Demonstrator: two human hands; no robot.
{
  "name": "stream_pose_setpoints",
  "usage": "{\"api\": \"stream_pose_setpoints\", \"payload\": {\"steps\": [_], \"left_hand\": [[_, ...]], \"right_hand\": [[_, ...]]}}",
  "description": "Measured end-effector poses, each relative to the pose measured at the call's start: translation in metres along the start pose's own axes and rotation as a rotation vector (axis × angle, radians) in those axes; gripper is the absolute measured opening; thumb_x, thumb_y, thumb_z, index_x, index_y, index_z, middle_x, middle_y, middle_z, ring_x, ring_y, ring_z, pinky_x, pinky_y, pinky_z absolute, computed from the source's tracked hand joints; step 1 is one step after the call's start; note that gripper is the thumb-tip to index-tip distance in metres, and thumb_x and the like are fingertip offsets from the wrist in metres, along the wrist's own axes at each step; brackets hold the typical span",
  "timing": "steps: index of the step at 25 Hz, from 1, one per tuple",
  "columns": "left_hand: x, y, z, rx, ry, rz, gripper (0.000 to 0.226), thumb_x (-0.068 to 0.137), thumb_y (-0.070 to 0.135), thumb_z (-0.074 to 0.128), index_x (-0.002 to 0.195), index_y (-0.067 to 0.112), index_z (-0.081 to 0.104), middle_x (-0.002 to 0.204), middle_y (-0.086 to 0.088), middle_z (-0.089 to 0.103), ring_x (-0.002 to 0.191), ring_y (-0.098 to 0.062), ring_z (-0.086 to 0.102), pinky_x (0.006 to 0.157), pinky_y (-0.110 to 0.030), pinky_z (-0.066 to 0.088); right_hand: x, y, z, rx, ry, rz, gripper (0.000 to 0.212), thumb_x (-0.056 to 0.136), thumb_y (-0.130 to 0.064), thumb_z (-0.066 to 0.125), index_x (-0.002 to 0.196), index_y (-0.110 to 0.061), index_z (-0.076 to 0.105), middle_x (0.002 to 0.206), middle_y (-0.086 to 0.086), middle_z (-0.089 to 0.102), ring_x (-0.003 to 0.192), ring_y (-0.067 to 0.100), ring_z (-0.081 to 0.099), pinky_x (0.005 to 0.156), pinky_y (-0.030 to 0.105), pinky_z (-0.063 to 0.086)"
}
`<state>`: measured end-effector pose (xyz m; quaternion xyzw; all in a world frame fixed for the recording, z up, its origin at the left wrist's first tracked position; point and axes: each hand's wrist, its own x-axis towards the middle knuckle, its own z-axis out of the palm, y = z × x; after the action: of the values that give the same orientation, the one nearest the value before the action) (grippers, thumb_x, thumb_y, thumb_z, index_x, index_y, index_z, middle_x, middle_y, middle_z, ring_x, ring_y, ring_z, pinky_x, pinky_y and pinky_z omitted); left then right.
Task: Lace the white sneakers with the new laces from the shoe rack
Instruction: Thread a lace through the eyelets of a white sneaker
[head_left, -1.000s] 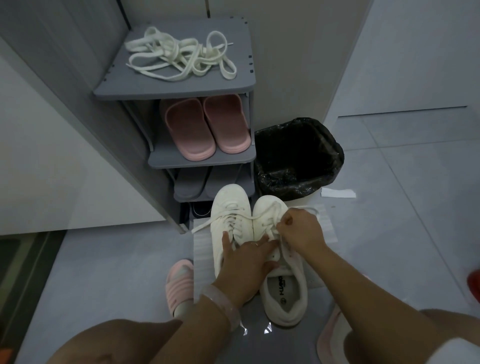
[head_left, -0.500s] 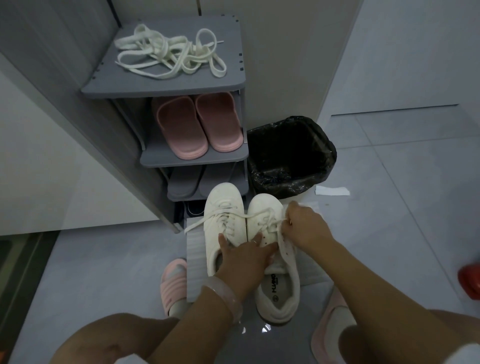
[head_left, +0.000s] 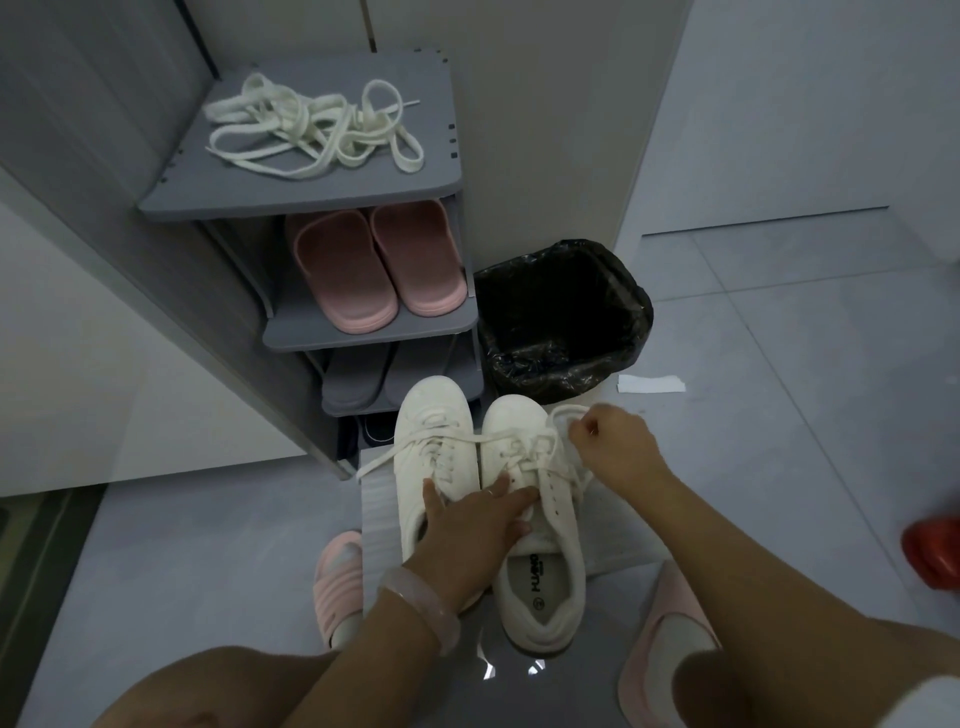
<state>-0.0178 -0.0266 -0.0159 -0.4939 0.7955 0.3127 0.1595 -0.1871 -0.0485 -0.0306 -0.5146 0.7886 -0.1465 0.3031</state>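
Note:
Two white sneakers stand side by side on a pale mat on the floor: the left sneaker and the right sneaker. My left hand lies flat with straight fingers across both, pressing them down near the tongues. My right hand pinches the lace of the right sneaker and holds it out to the right of the toe. A lace end trails left from the left sneaker. A tangle of white laces lies on the top shelf of the grey shoe rack.
Pink slippers fill the rack's second shelf, grey ones the third. A bin with a black bag stands right of the rack. A paper scrap and a red object lie on the tiled floor. My pink-slippered feet flank the mat.
My right hand has pulled the right sneaker's lace out to the right, away from the eyelets. My left hand stays pressed on the sneakers.

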Motion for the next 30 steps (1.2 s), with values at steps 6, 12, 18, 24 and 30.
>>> {"api": "stream_pose_setpoints", "payload": {"steps": [6, 12, 18, 24, 30], "left_hand": [[0.001, 0.001, 0.0, 0.001, 0.0, 0.005, 0.043, 0.1, 0.035, 0.03, 0.142, 0.041, 0.025, 0.157, 0.006, 0.012, 0.142, -0.015, 0.022, 0.111, -0.062, -0.008], [0.002, -0.006, 0.003, -0.053, 0.016, 0.009, 0.042, 0.099, 0.037, 0.032, 0.141, 0.042, 0.027, 0.156, 0.009, 0.015, 0.141, -0.011, 0.023, 0.113, -0.059, -0.009], [-0.001, -0.006, 0.001, -0.09, 0.031, 0.025, 0.042, 0.1, 0.034, 0.033, 0.14, 0.042, 0.027, 0.156, 0.007, 0.016, 0.141, -0.011, 0.023, 0.113, -0.058, -0.009], [0.002, -0.009, 0.003, -0.099, 0.022, 0.031, 0.041, 0.099, 0.035, 0.034, 0.139, 0.043, 0.028, 0.156, 0.009, 0.015, 0.139, -0.011, 0.028, 0.113, -0.058, -0.01], [0.0, -0.014, 0.007, -0.121, 0.08, 0.079, 0.045, 0.099, 0.028, 0.037, 0.141, 0.041, 0.026, 0.156, 0.014, 0.014, 0.142, -0.008, 0.018, 0.112, -0.062, -0.005]], "right_hand": [[-0.012, 0.002, 0.028, 0.042, -0.083, -0.057, 0.034, 0.092, -0.025, 0.05, 0.063, -0.022, 0.033, 0.063, -0.005, 0.043, 0.071, 0.018, 0.047, 0.061, 0.027, 0.034], [-0.011, -0.019, -0.003, -0.022, 0.34, -0.287, 0.014, 0.086, -0.014, 0.05, 0.074, -0.01, 0.045, 0.066, 0.003, 0.045, 0.061, 0.018, 0.043, 0.054, 0.031, 0.035], [-0.007, -0.002, 0.025, -0.016, -0.092, 0.007, 0.02, 0.091, -0.028, 0.052, 0.077, -0.014, 0.048, 0.072, -0.002, 0.049, 0.077, 0.018, 0.053, 0.06, 0.024, 0.035], [-0.006, -0.022, -0.002, 0.195, 0.374, -0.19, 0.019, 0.093, -0.012, 0.048, 0.074, -0.01, 0.049, 0.063, -0.005, 0.042, 0.066, 0.018, 0.045, 0.055, 0.026, 0.03], [0.002, -0.018, -0.004, 0.225, 0.131, 0.023, 0.023, 0.09, -0.026, 0.058, 0.102, -0.006, 0.054, 0.088, 0.003, 0.052, 0.083, 0.016, 0.05, 0.067, 0.021, 0.036]]}}
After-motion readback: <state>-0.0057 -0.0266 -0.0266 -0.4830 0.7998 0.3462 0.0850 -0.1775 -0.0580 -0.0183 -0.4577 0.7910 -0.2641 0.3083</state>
